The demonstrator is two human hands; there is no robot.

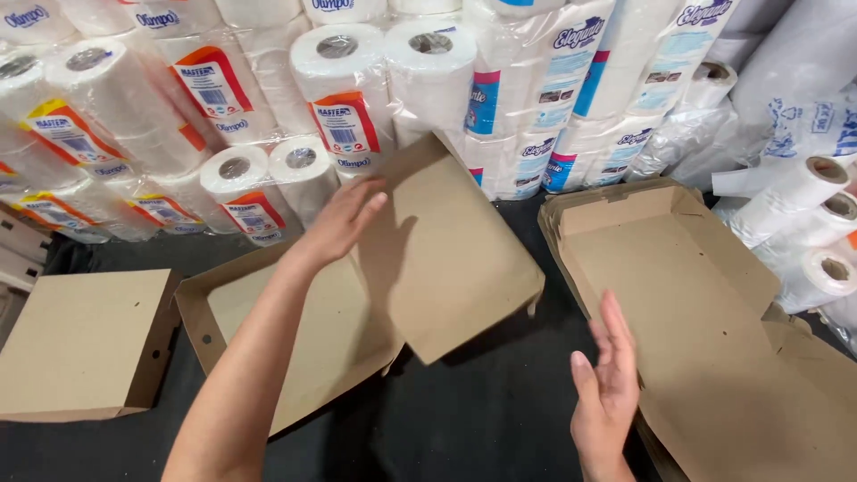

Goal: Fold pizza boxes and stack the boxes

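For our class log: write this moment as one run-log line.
left hand: on raised box lid | right hand: open, beside flat box stack | closed box left

Wrapped paper-roll packs [125, 116], white with red-orange labels, ten to twelve o'clock; packs with blue-pink labels [571, 80], one o'clock; unlabelled rolls [803, 214], three o'clock; brown cardboard boxes [89, 348] below.

The scene was brightly and evenly lit from above, with no harsh glare. The left hand [344, 219] threw a soft shadow onto the raised cardboard lid [446, 250], and the lid darkened the black table [482, 411] beneath it. The plastic wrap on the paper roll packs [214, 89] caught mild sheen. The right hand [607, 393] looked slightly smeared by motion. Wide-angle distortion bent the stacked rolls outward near the frame's corners, and the centre stayed sharp.
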